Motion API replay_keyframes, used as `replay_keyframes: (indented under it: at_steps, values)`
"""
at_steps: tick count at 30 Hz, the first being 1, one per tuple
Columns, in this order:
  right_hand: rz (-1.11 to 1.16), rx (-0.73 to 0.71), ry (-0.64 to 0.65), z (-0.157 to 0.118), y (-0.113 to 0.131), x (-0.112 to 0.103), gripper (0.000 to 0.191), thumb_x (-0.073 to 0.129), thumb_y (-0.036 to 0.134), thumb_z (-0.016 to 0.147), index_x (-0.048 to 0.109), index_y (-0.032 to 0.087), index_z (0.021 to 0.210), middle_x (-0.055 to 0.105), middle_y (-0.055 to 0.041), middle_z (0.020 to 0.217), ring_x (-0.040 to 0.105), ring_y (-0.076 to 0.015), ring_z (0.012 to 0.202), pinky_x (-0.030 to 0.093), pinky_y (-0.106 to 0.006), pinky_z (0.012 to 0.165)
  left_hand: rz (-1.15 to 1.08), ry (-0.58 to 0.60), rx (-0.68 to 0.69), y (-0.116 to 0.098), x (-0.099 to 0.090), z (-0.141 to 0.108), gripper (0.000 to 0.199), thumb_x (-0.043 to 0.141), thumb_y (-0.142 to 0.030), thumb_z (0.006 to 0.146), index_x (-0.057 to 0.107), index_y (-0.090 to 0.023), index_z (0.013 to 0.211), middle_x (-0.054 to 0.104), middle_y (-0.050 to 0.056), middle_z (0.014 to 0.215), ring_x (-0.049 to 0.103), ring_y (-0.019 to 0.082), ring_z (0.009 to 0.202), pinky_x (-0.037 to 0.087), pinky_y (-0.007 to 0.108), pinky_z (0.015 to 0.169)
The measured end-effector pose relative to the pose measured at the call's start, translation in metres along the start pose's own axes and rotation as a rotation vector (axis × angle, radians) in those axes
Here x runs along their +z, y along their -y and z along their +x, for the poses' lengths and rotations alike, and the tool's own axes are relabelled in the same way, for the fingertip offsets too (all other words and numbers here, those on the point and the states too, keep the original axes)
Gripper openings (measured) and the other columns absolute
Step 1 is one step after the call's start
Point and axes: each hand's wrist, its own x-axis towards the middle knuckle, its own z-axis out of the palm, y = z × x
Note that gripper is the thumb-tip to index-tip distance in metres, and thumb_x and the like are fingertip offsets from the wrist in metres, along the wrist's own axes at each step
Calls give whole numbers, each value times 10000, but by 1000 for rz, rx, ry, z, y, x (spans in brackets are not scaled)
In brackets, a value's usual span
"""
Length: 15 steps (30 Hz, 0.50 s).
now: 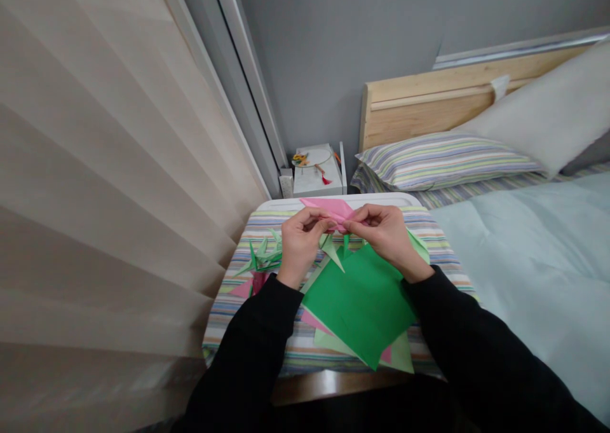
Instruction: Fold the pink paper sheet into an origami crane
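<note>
My left hand (300, 245) and my right hand (381, 236) pinch a folded sheet of pink origami paper (328, 209) between their fingertips, above the middle of a small table. The table has a striped cloth (233, 312) on it. Below my hands lies a stack of loose paper, with a dark green sheet (359, 306) on top and a pale green sheet (400, 353) showing at its lower edge. To the left of my left wrist sit folded green origami figures (260, 258), with a pink paper piece (245, 288) near them.
A pleated beige blind (105, 166) fills the left side. Behind the table stands a white box (317, 172) holding a small ornament with a red tassel. To the right are a bed with a pale blue cover (524, 248), a striped pillow (443, 161) and a wooden headboard (452, 105).
</note>
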Motion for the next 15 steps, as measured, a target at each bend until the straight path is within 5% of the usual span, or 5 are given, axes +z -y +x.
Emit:
replay_keyframes:
  at_steps: [15]
  values:
    - [3,-6,-25,-1,-2,4,275,854,369,736,688,183,622,699,-27,615,569,-136,578,432,-276,559,51,-68,20,-3,3,0,244,879,-299,707,688,-158,650,702,0,617,601,107,545,492,213,543]
